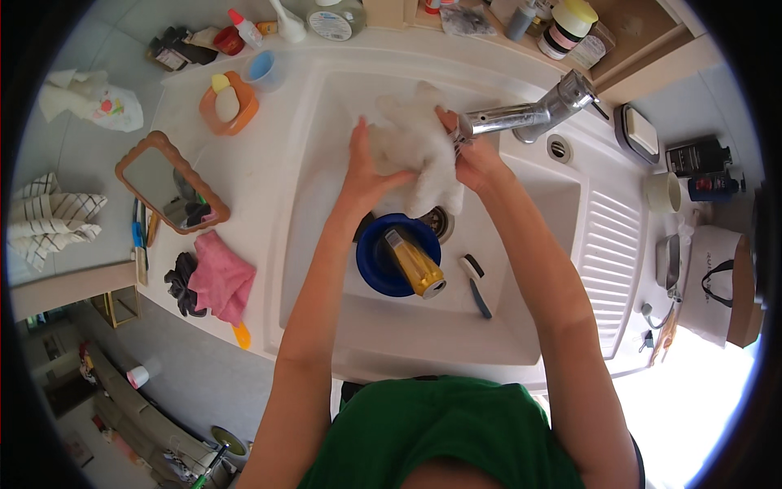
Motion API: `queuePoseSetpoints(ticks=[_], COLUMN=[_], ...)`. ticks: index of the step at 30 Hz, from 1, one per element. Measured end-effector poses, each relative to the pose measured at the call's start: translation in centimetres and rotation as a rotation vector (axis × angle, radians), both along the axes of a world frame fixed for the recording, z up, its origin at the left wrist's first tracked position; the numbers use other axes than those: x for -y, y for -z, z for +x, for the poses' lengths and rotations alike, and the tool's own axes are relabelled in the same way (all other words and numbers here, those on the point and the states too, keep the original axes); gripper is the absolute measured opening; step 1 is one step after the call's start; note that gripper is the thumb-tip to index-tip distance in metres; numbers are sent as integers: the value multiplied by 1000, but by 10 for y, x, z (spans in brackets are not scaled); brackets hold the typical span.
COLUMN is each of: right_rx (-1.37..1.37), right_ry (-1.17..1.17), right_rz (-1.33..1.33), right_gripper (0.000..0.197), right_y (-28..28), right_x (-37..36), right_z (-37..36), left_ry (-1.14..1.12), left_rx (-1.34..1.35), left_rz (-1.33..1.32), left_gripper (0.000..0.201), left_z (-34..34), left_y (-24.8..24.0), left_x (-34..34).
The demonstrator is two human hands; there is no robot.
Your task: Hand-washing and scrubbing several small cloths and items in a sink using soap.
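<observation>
Over the white sink [342, 318], a fluffy white plush toy [419, 134] is between my two hands, right at the chrome faucet [501, 121]. My left hand [365, 175] grips its left side, thumb laid across the front and fingers reaching up. On the other side my right hand [482, 161] closes round the toy's right edge beside the faucet's spout; the spout partly covers those fingers. Below the toy stands a blue bowl [371, 273] with a gold can [417, 265] leaning in it. A scrub brush [476, 285] lies on the basin floor to the right.
On the left counter are a brown-framed mirror [155, 175], a pink cloth [220, 277], an orange soap dish [244, 112] and a blue cup [262, 72]. A ribbed drainboard [611, 261] lies right of the basin. Bottles and jars [566, 31] line the back.
</observation>
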State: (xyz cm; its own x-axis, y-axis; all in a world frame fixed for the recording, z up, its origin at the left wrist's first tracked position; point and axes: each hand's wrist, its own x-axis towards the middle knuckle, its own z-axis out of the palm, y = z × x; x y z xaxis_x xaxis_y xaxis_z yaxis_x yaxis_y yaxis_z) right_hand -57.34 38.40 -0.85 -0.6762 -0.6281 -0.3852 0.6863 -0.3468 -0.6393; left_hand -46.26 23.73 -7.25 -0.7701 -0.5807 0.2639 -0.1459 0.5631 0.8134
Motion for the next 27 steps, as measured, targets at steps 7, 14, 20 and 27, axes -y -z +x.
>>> queuePoseSetpoints(ticks=[7, 14, 20, 27], right_rx=[-332, -278, 134, 73], right_ry=[-96, -231, 51, 315], right_rz=[-20, 541, 15, 251], right_gripper=[52, 86, 72, 33], right_y=[22, 57, 76, 56], right_x=[-5, -42, -34, -34], right_z=[-18, 34, 42, 30], left_ry=[261, 107, 215, 76], left_rx=[97, -200, -152, 396], left_rz=[948, 1421, 1574, 1071], left_gripper=[39, 37, 43, 54], left_z=[-20, -15, -9, 8], left_y=[-23, -26, -52, -19], left_x=[1, 2, -34, -10])
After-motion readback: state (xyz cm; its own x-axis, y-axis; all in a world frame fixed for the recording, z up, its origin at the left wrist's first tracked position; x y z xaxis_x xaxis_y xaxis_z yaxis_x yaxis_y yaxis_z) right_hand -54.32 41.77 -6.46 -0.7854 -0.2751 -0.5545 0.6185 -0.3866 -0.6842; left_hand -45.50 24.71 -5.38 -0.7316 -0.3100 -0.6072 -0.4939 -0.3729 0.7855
